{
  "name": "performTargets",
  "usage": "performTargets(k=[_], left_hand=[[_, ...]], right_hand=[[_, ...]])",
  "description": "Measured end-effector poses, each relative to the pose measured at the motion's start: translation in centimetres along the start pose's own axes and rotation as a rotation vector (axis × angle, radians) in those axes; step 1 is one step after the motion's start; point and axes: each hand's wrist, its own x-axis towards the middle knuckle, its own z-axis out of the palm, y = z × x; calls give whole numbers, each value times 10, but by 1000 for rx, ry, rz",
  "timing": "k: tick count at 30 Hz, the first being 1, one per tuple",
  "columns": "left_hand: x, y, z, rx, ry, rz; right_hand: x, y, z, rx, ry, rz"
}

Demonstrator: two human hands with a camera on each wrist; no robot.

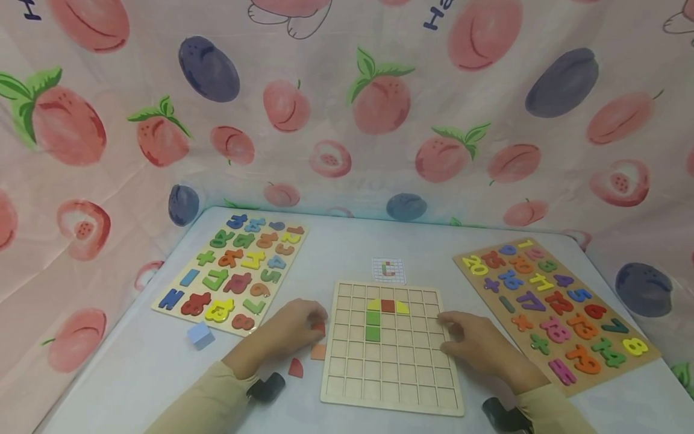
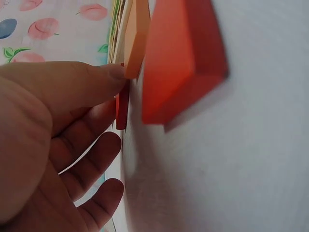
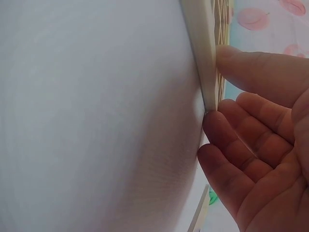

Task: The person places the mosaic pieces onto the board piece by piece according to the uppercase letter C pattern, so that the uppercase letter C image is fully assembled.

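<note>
My left hand [image 1: 295, 325] is at the left side of a wooden grid board [image 1: 401, 374]. Its thumb and forefinger pinch a thin red tile [image 2: 122, 108] close to the tabletop, the other fingers loosely bent. Beside it lie an orange square tile [image 1: 318, 352] and a red quarter-round tile [image 1: 295, 367], which looms large in the left wrist view. My right hand [image 1: 474, 339] rests at the board's right edge, thumb tip on the rim and fingertips against the side. Set into the grid are two yellow tiles [image 1: 402, 307], a red square [image 1: 387, 306] and two green squares [image 1: 373, 333].
Beyond the board lies a small pattern card [image 1: 388, 270]. A number puzzle board [image 1: 203, 283] is at the left, with a light blue cube [image 1: 201, 336] near its front. Another number board [image 1: 501, 316] lies at the right. A fruit-print cloth [image 1: 347, 120] hangs behind the table.
</note>
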Motion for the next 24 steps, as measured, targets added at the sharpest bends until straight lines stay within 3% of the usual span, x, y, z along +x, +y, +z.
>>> performTargets(k=[17,24], left_hand=[[0,9,-4,11,3,45],[10,20,2,37,-10,134]], right_hand=[[2,1,0,-2,-6,7],[2,1,0,-1,-7,3]])
